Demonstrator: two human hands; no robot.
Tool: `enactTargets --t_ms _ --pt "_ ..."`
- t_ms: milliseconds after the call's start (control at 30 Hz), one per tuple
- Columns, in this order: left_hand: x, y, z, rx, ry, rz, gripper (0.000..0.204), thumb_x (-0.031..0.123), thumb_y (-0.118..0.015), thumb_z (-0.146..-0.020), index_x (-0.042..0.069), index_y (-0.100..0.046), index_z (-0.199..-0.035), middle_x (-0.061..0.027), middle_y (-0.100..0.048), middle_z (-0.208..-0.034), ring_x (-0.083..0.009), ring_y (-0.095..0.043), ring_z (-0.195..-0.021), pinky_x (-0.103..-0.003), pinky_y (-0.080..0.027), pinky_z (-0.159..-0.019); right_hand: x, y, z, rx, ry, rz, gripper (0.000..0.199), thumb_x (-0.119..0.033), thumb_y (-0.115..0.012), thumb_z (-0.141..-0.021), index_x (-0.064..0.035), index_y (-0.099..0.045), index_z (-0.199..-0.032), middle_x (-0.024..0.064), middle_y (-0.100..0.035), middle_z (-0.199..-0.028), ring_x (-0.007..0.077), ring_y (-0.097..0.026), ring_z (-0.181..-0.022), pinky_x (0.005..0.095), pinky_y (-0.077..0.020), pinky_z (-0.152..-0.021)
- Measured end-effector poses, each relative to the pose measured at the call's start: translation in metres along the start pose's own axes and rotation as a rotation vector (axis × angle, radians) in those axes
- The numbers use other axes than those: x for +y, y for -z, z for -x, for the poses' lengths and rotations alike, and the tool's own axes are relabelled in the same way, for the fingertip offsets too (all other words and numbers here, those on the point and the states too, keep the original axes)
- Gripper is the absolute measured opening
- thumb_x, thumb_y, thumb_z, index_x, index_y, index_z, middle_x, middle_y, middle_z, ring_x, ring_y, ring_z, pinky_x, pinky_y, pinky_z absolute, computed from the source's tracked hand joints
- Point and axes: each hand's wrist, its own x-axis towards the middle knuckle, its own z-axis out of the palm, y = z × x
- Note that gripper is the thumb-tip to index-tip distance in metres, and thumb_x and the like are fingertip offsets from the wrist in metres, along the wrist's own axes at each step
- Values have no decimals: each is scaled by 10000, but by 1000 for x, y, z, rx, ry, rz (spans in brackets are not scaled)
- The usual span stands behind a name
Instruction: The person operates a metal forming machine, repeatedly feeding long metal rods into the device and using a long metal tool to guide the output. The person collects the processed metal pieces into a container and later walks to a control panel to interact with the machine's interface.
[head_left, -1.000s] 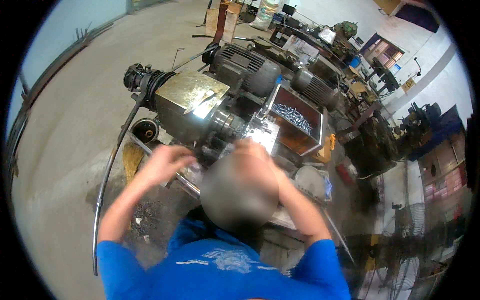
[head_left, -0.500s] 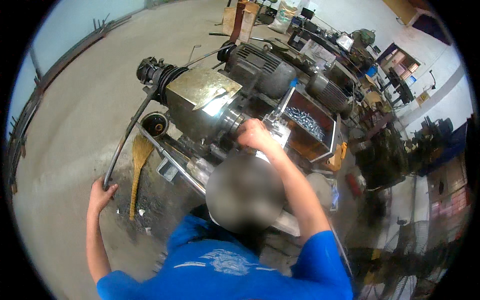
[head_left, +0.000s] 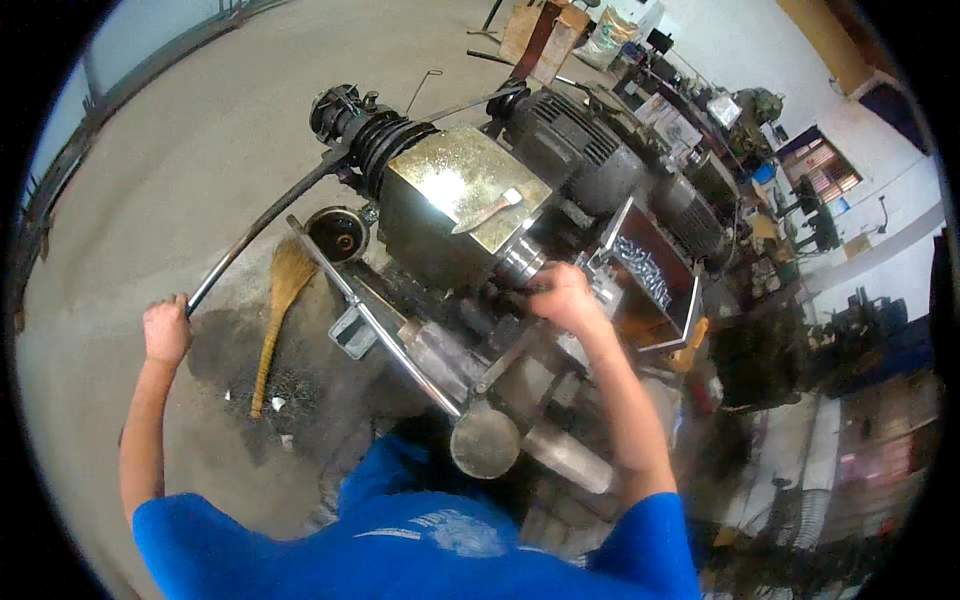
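My left hand (head_left: 167, 328) is closed around the end of a long metal lever (head_left: 250, 240). The lever runs up to the dark pulley-like end (head_left: 385, 155) of a lathe-like machine. My right hand (head_left: 568, 298) is closed at the shiny round spindle nose (head_left: 521, 262) on the front of the machine's box-shaped head (head_left: 450, 170). Its fingers hide whatever lies between them. Beside that hand stands a metal tool block (head_left: 603, 285). A small brush-like tool (head_left: 490, 212) lies on the head's worn top.
A tray (head_left: 690, 325) of small metal parts (head_left: 642, 268) sits right of my right hand. Behind are electric motors (head_left: 575, 140). A second bar (head_left: 385, 345) slants toward me, near a round plate (head_left: 485, 440). A straw broom (head_left: 275, 310) lies on the floor.
My left hand and the lever's end have moved up and to the left. The machine sits farther right and lower in view. My right hand stays at the spindle.
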Motion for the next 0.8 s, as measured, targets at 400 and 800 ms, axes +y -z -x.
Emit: enactTargets --t_ms 400,800 --pt "38 19 5 -156 160 146 163 40 -522 -618 31 -583 -768 -189 -591 -739 -364 -572 -736 -447 -450 -685 0 -3 -11 25 -34 -28 252 -157 -595 -530 -32 -658 -740 224 -599 -767 356 -594 -770 376 -478 -743" --pt "-27 -28 -7 -84 25 -168 156 70 -552 -665 68 -490 -808 -111 -576 -710 -280 -574 -658 -388 -443 -575 -7 0 -1 39 3 34 277 -202 -574 -537 -45 -669 -745 202 -596 -761 353 -560 -783 398 -456 -721"
